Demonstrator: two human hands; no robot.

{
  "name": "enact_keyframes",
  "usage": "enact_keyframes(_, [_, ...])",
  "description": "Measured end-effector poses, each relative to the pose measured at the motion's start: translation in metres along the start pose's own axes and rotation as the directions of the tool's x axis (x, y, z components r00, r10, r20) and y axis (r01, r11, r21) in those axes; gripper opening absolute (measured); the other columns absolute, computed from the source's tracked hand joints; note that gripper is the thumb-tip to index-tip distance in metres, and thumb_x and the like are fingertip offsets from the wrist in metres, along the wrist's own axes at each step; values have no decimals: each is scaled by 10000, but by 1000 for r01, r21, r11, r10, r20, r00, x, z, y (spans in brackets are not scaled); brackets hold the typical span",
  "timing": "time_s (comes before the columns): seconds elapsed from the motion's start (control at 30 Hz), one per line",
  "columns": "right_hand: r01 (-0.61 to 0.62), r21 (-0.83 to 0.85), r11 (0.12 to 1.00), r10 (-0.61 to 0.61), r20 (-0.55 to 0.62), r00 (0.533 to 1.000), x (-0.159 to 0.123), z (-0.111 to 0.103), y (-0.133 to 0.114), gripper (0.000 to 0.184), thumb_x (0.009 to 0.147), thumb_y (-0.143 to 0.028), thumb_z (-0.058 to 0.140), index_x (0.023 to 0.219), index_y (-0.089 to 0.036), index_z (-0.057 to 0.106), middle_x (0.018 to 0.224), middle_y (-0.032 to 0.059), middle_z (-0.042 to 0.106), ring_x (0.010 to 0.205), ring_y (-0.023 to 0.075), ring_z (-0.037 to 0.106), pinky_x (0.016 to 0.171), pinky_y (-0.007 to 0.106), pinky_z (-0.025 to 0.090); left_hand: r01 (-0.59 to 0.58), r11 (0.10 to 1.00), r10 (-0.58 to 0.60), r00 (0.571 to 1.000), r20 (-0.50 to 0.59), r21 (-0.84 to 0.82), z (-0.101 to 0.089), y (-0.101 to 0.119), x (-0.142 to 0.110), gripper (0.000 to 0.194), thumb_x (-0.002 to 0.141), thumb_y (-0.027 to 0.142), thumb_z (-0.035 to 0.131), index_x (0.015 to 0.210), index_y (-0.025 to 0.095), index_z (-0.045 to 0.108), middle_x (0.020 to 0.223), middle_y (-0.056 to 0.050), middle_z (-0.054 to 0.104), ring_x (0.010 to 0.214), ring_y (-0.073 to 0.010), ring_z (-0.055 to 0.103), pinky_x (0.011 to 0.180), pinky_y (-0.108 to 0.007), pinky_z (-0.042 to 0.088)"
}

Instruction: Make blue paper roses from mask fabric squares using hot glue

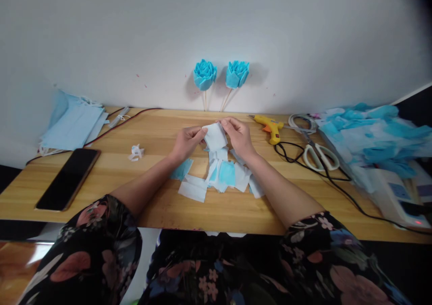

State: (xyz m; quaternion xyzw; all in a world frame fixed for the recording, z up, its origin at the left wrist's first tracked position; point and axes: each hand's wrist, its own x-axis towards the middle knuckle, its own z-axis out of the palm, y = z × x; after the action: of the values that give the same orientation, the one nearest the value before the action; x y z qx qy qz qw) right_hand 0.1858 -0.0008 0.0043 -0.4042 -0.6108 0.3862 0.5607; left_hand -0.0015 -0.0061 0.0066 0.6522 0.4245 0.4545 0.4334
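Observation:
Between my two hands is a pale, nearly square piece of mask fabric (216, 136), raised a little above the table. My left hand (189, 141) pinches its left edge with thumb and fingers. At its upper right corner, my right hand (238, 136) pinches it too. Below it on the wood lie several cut fabric pieces, some white, some blue; a blue one (227, 173) is near the middle and a white one (193, 188) lies toward the front left. Two blue fabric flowers on sticks, the left flower (204, 74) and the right flower (237, 74), lean against the wall.
On the right are a yellow glue gun (270, 127), white-handled scissors (319, 156), a power strip (393, 197) with a cable across the wood, and a heap of blue scraps (374, 129). Face masks (72, 123), a phone (68, 179) and a crumpled white scrap (136, 152) lie left.

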Motion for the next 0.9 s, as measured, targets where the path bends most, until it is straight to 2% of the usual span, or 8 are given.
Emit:
enact_keyframes(0.17, [-18,-79,997,12,-76,997,0,1,2,367,878,-496,657,675,-195,610,636,-28,490,611,110,413,565,258,330,-23,999,21,998,55,46,0,1,-2,522,902,565,573,573,163,623,593,-41,644,579,-130,566,611,-258,428])
enact_keyframes(0.3, [-15,-67,998,10,-83,997,0,2,2,376,898,-506,620,698,-189,593,639,-32,486,604,104,403,560,247,337,-108,988,100,992,79,108,-1,3,-4,531,929,547,548,585,155,648,623,-46,667,608,-133,576,637,-258,430])
enact_keyframes(0.4, [19,-125,992,-27,-57,998,0,1,-1,372,911,-506,601,723,-186,603,642,-31,498,607,104,410,569,246,348,-73,996,68,995,76,57,-1,3,-4,547,913,588,560,602,150,661,632,-53,677,615,-138,588,641,-260,446])
enact_keyframes(0.53, [71,-205,976,-77,-26,997,1,-1,-4,384,921,-526,584,743,-187,616,643,-27,516,610,109,424,571,249,346,-2,998,4,999,34,-59,-1,1,-1,607,877,683,566,609,146,658,605,-59,657,574,-129,559,611,-261,451])
enact_keyframes(0.7, [100,-218,971,-99,18,995,1,-1,-6,398,930,-540,572,757,-187,630,653,-20,535,613,114,449,576,251,358,-15,994,7,997,-78,-108,-3,2,2,644,868,722,554,562,157,600,565,-44,593,543,-112,508,568,-252,422])
enact_keyframes(0.8, [116,-205,972,-111,32,993,0,-1,-7,354,937,-494,584,769,-188,644,653,-21,549,602,112,460,573,250,363,-37,995,28,995,-96,-96,-5,6,3,600,894,694,533,684,152,683,645,-50,638,603,-123,543,593,-247,430])
enact_keyframes(0.9, [134,-204,970,-122,72,990,-1,0,-6,346,928,-494,604,778,-191,673,674,-14,589,623,119,498,592,254,393,-78,997,77,996,-34,-29,-6,9,2,438,847,583,656,874,155,749,839,-59,721,744,-146,609,679,-245,456])
